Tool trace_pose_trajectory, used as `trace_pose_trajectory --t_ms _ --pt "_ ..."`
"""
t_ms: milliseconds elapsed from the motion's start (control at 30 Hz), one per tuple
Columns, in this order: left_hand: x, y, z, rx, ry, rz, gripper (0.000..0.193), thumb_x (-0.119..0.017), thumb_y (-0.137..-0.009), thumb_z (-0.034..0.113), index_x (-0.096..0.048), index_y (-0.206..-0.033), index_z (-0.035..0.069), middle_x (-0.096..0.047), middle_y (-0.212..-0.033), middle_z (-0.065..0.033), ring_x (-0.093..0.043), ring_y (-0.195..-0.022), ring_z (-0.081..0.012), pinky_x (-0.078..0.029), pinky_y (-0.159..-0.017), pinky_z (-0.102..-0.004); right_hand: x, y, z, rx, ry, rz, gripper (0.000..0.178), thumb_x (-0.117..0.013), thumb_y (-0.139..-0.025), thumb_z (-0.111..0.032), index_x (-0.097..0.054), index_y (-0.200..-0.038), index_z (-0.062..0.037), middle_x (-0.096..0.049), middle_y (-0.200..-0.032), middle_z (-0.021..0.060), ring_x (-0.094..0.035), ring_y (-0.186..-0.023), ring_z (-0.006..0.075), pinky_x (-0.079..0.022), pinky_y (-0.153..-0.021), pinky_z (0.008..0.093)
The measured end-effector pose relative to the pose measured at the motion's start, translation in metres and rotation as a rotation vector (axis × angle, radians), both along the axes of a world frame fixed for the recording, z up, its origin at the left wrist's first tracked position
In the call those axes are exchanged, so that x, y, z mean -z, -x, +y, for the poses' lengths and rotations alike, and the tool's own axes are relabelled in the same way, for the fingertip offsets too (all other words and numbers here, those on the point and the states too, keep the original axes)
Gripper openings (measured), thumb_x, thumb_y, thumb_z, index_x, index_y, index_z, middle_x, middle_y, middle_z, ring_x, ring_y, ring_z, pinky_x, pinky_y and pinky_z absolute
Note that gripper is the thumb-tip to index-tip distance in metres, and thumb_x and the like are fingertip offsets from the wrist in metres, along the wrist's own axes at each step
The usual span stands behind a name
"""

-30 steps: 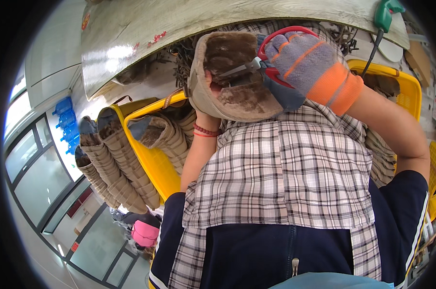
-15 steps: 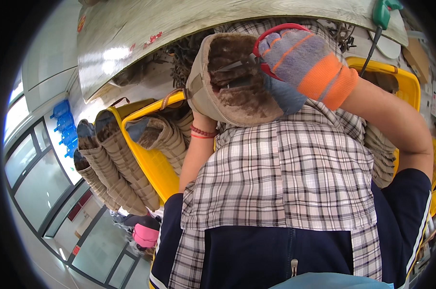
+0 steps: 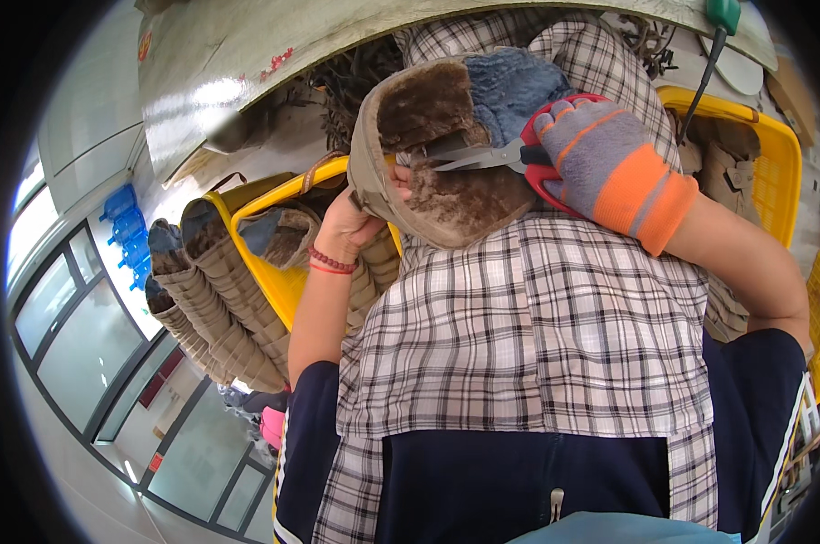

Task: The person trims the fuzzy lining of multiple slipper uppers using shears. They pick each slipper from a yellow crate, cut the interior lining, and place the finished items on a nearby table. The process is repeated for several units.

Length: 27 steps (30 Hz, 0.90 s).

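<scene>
A beige winter hat (image 3: 366, 154), lined with brown fur and a patch of blue-grey fur, is held tilted with its inside facing me. My left hand (image 3: 360, 222) grips its left edge, the thumb behind and fingertips showing at the lining. My right hand (image 3: 600, 154), in a grey and orange knit glove, is closed on red-handled scissors (image 3: 487, 160). Their blades point left into the hat's opening, over the brown fur. Whether they touch the fur I cannot tell. Plaid cloth covers my lap and chest.
Stacks of nested similar hats (image 3: 219, 290) lean at the left beside a yellow basket (image 3: 269, 272). Another yellow basket (image 3: 777, 172) with hats stands at the right. A pale worktop (image 3: 247, 54) crosses ahead, with a green-handled tool (image 3: 722, 16) at its right end.
The hat has turned, bringing the blue-grey patch to its upper right. My right hand and the scissors have drawn back right and down. More of my left hand shows.
</scene>
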<state>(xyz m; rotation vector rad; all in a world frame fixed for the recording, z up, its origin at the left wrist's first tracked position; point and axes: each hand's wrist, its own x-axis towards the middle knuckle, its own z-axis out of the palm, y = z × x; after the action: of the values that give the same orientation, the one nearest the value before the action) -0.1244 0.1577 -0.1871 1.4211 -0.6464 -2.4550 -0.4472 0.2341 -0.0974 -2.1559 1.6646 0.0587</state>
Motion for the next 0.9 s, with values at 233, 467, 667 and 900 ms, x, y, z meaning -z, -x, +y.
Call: trace_pose_trajectory --t_ms 233,467,667,900 --pt "0.01 -0.002 0.009 -0.133 -0.008 -0.039 0.023 -0.067 -0.075 -0.002 -0.063 -0.098 -0.005 -0.064 -0.088 -0.0112 -0.064 -0.079 -0.0188 -0.055 -0.074 -0.0283 0.009 -0.013 -0.007 -0.048 0.092 0.036 0.02 -0.059 -0.079 -0.021 -0.065 -0.092 -0.0055 -0.065 -0.085 0.0113 -0.065 -0.077 0.0254 -0.052 -0.059 0.0359" --pt "0.011 0.0 0.014 -0.183 0.019 -0.054 0.025 -0.067 -0.076 -0.002 -0.062 -0.1 -0.007 -0.064 -0.09 -0.0141 -0.065 -0.078 -0.0202 -0.055 -0.074 -0.0297 0.006 -0.023 -0.014 -0.094 0.067 0.053 0.017 -0.06 -0.078 -0.017 -0.065 -0.089 -0.0044 -0.066 -0.081 0.0118 -0.066 -0.073 0.0252 -0.053 -0.058 0.0361" --pt "0.007 0.003 0.015 -0.199 0.009 -0.032 0.023 -0.063 -0.082 0.006 -0.061 -0.1 -0.007 -0.065 -0.093 -0.0141 -0.066 -0.078 -0.0218 -0.056 -0.073 -0.0311 0.003 -0.028 -0.018 -0.095 -0.019 0.107 0.017 -0.06 -0.079 -0.015 -0.065 -0.091 -0.0053 -0.067 -0.083 0.0116 -0.067 -0.075 0.0252 -0.053 -0.059 0.0366" --pt "0.022 -0.004 0.018 -0.207 -0.008 -0.046 0.025 -0.06 -0.084 0.009 -0.059 -0.104 -0.006 -0.065 -0.094 -0.0143 -0.066 -0.077 -0.023 -0.056 -0.073 -0.0324 -0.001 -0.027 -0.021 -0.076 -0.163 0.142 0.02 -0.061 -0.08 -0.019 -0.064 -0.095 -0.0058 -0.067 -0.087 0.0105 -0.067 -0.077 0.0252 -0.054 -0.06 0.0368"
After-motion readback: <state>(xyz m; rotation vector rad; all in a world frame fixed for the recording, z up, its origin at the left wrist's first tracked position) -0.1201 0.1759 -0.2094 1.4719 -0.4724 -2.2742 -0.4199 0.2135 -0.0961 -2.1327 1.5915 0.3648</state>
